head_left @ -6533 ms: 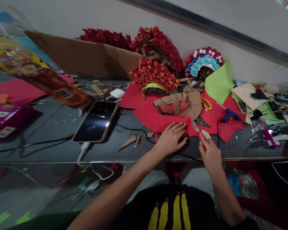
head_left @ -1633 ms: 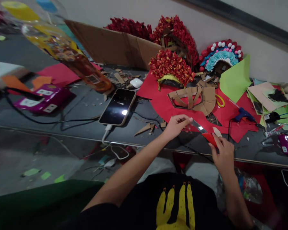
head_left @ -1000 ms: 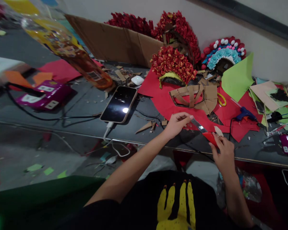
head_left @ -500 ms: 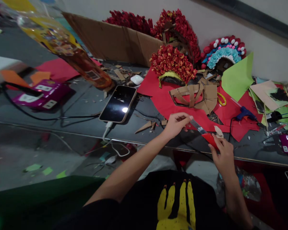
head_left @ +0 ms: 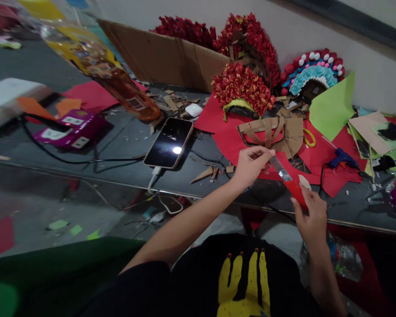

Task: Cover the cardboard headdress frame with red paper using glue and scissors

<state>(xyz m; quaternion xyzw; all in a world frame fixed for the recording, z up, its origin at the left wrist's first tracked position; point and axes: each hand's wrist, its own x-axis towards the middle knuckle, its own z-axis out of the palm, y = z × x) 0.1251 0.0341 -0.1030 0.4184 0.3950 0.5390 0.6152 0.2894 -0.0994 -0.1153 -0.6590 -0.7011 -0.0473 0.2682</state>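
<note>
In the head view, a red-handled utility knife (head_left: 293, 189) slants between my two hands above the front of the table. My right hand (head_left: 312, 215) is closed around its red handle. The fingers of my left hand (head_left: 254, 164) pinch the far end of its grey, shiny blade part. A small beige scrap (head_left: 304, 182) shows just behind my right fingers. Just beyond my left hand lies a cut cardboard frame (head_left: 293, 132) with curved strips, resting on red paper (head_left: 226, 143). Part of that paper is hidden by my hands.
A phone (head_left: 169, 143) on a white cable lies to the left, beside a tilted-looking drink bottle (head_left: 132, 94) and a purple power strip (head_left: 75, 127). Red flower-covered headpieces (head_left: 244, 86) stand at the back. A blue glue gun (head_left: 341, 157) and yellow-handled scissors (head_left: 309, 138) lie right.
The view has shifted slightly, so the table things sit a little farther right. Both hands keep the same hold on the knife.
</note>
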